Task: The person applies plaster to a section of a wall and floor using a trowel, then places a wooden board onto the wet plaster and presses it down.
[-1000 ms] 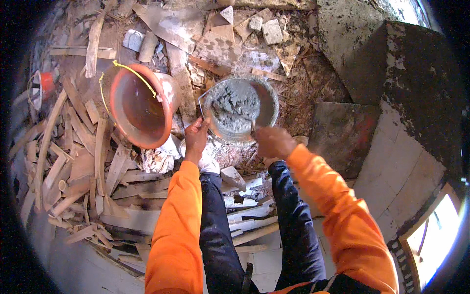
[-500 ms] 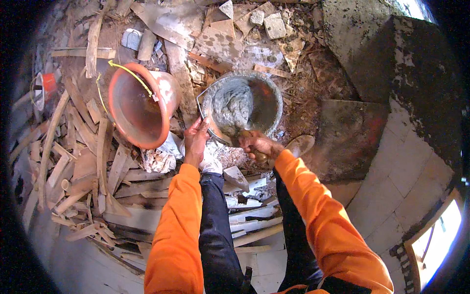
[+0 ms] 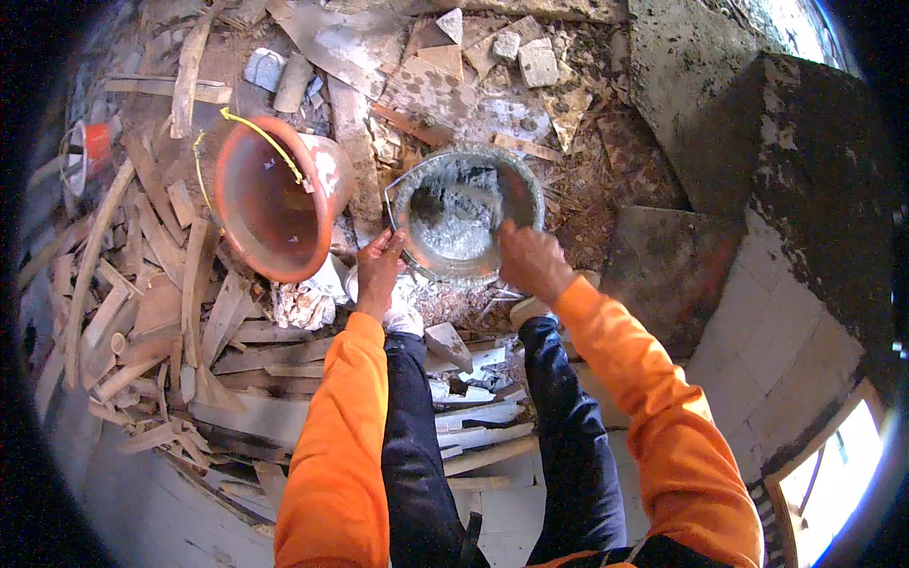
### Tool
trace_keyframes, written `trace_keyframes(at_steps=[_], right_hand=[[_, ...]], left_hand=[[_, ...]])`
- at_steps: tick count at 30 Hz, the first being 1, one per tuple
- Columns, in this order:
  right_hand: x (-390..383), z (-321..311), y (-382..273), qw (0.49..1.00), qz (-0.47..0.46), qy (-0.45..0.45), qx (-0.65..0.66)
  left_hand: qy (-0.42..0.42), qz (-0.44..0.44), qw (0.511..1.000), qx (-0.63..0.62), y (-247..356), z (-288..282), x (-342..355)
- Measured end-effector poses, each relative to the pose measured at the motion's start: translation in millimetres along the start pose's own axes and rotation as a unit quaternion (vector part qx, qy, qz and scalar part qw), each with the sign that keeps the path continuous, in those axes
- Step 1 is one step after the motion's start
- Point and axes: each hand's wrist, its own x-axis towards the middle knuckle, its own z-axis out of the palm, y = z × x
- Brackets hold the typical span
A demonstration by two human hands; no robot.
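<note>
A round bucket (image 3: 537, 201) of wet grey mortar (image 3: 453, 232) stands on the ground in front of me. My left hand (image 3: 377, 273) grips its near left rim, thumb up against the edge, beside the thin wire handle (image 3: 389, 197). At the near right rim, my right hand (image 3: 536, 264) is closed round a trowel (image 3: 485, 197). The trowel's blade is smeared by motion over the mortar, and its handle is hidden in my fist.
Left of the bucket, a large orange-brown bucket (image 3: 225, 248) lies tilted, with a yellow rope handle (image 3: 265, 138). Scrap wood (image 3: 142, 317) is heaped at the left. Broken slabs (image 3: 426, 95) and stone pieces (image 3: 538, 62) lie beyond. A wall (image 3: 795, 312) rises at the right.
My right hand has moved right and a little farther away, swinging the trowel across the mortar. The mortar's surface has shifted. My right foot now shows, and my left hand stays on the rim.
</note>
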Motion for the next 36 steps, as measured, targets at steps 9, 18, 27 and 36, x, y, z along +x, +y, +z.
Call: trace_keyframes(at_steps=[9,18,27,36], right_hand=[[18.0,-1.8,7.3,0.996,0.013,-0.059,0.064],[5.5,0.9,1.0,0.997,-0.012,-0.047,0.058],[13.5,46.7,-12.9,0.997,0.065,0.006,0.036],[35.9,12.9,13.5,0.992,0.121,0.031,0.004]], left_hand=[[-0.017,-0.003,1.0,-0.006,-8.1,-8.2,3.6],[-0.034,0.01,0.999,0.004,-2.6,-3.4,8.7],[-0.039,-0.006,0.999,-0.012,0.2,6.5,4.5],[-0.037,-0.014,0.999,-0.012,-9.5,-1.3,9.8]])
